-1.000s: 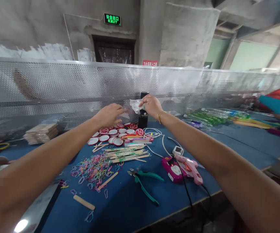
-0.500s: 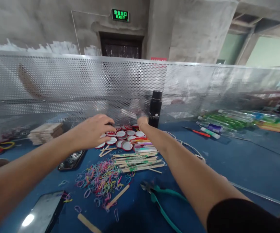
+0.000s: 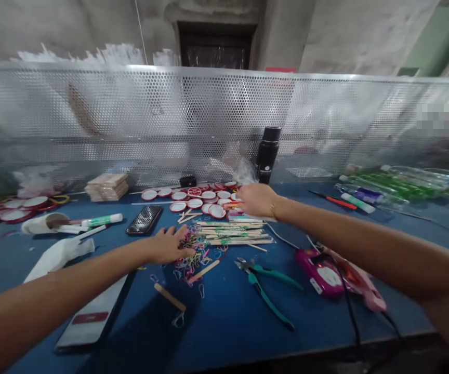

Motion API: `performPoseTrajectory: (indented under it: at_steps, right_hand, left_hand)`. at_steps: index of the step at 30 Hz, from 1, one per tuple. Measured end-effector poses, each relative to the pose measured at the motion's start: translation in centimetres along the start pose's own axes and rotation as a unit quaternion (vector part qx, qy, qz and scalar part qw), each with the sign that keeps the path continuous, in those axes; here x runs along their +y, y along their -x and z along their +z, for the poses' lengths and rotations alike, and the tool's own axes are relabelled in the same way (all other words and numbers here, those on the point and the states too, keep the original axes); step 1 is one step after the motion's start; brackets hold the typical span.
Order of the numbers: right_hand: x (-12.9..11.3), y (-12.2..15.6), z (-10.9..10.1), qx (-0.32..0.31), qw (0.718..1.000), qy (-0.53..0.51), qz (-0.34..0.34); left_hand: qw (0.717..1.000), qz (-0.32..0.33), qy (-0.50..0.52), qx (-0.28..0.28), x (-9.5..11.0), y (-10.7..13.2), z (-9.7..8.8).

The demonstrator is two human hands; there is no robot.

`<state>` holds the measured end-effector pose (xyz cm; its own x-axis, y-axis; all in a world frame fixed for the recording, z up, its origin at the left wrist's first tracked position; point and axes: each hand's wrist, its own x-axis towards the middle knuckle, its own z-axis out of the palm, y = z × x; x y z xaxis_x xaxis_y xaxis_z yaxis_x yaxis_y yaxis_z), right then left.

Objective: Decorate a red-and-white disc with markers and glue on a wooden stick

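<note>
My left hand (image 3: 166, 245) is spread low over the left side of a pile of small coloured rubber bands (image 3: 199, 254), its fingers apart. Farther back, my right hand (image 3: 256, 200) is closed above the coloured pens (image 3: 243, 217); its fingertips are partly hidden, and what they hold cannot be made out. A clear crumpled plastic bag (image 3: 246, 171) shows just behind that hand. Red-rimmed white bottle caps (image 3: 209, 195) lie to its left. Wrapped wooden sticks (image 3: 234, 232) are stacked between the caps and the rubber bands. Teal-handled pliers (image 3: 265, 285) lie open on the table in front.
A black bottle (image 3: 267, 156) stands by the perforated metal screen (image 3: 146, 114). Phones (image 3: 144, 220), a paper cup (image 3: 45, 224) and wooden pieces (image 3: 107, 187) are on the left. A magenta device (image 3: 320, 272), a pink glue gun (image 3: 365, 291), cords and plastic bottles (image 3: 407, 184) are on the right.
My left hand has come down and nearer, from above the caps to the rubber bands. My right hand has shifted from beside the black bottle toward the pens. The view has tilted downward.
</note>
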<state>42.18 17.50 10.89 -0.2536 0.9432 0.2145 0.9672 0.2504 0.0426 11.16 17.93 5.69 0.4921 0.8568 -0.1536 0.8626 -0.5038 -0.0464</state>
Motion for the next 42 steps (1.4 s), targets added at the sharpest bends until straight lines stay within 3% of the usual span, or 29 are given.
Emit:
performPoseTrajectory:
  at_steps: [3, 5, 8, 10, 13, 17, 22, 27, 34, 38, 42]
  right_hand:
    - [-4.0, 9.1, -0.3, -0.043, 0.999, 0.006, -0.030]
    - [-6.2, 14.0, 0.2, -0.063, 0.997, -0.019, -0.030]
    - [-8.0, 18.5, 1.3, -0.059, 0.998, -0.035, -0.017]
    - [-8.4, 19.5, 1.9, -0.048, 0.998, -0.029, 0.003]
    - [-8.5, 19.7, 2.2, -0.044, 0.998, -0.021, 0.036]
    - [-8.9, 19.5, 1.5, -0.040, 0.997, -0.004, 0.069]
    - [-9.3, 18.8, 0.1, -0.061, 0.994, -0.001, 0.094]
    - [-7.5, 17.8, -1.7, -0.051, 0.991, 0.017, 0.120]
    - [-2.0, 14.4, -3.5, -0.103, 0.978, 0.040, 0.178]
    - [0.4, 11.2, -3.5, -0.119, 0.977, 0.054, 0.168]
    - [1.7, 9.2, -2.9, -0.134, 0.981, 0.039, 0.133]
  left_hand:
    - [0.999, -0.030, 0.029, 0.005, 2.8, 1.3, 1.6]
    - [0.997, 0.024, 0.080, -0.005, 4.9, 2.4, 1.2]
    - [0.990, 0.101, 0.092, -0.016, 7.4, 4.1, -1.0]
    - [0.995, 0.092, 0.021, 0.012, 8.4, 4.5, -2.9]
    - [0.995, 0.043, -0.071, 0.051, 9.3, 2.8, -4.8]
    - [0.990, 0.098, -0.060, 0.084, 10.5, -2.3, -4.7]
    - [0.995, 0.084, -0.056, 0.018, 12.0, -6.5, -3.7]
    - [0.992, 0.097, -0.075, -0.003, 13.0, -7.4, -4.1]
    - [0.994, 0.099, -0.050, -0.003, 13.6, -9.2, -2.8]
    - [0.993, 0.108, -0.047, 0.011, 13.9, -9.5, -2.2]
    - [0.992, 0.121, -0.031, 0.027, 12.6, -9.4, -3.2]
